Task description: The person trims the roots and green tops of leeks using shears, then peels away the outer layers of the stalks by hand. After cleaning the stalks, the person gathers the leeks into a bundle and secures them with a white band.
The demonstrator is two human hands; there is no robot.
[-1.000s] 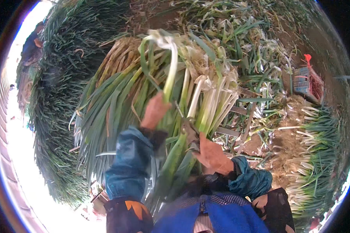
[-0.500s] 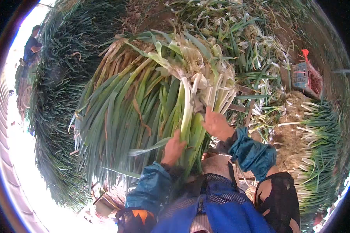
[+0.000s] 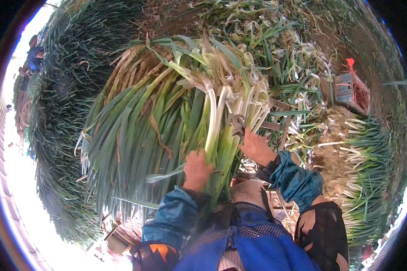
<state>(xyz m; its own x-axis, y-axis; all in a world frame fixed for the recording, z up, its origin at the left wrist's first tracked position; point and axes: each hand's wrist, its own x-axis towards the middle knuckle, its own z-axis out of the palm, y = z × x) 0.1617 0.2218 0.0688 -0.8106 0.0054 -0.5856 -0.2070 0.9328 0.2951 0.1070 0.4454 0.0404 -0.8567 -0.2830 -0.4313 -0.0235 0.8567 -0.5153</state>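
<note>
A thick heap of long green onions (image 3: 135, 135) lies in front of me, white root ends up and to the right, green leaves hanging left. My left hand (image 3: 198, 170) is closed round the green part of a few stalks (image 3: 212, 119) at the heap's right side. To the right, my right hand (image 3: 256, 148) is near the same stalks, its fingers mostly curled. A small dark grey piece (image 3: 238, 125) shows at its fingertips against the onions; I cannot make out what it is.
Trimmed green onions (image 3: 366, 176) lie in a row at the right. Behind them stands a crate (image 3: 350, 92) with a red tie. Peeled leaves (image 3: 298, 54) litter the ground ahead. A large onion pile (image 3: 68, 117) rises at the left, with a person (image 3: 35, 58) beyond it.
My left hand has shifted slightly left along the stalks. My right hand has moved a little right and down, and the dark grey piece at its fingertips shows more clearly.
</note>
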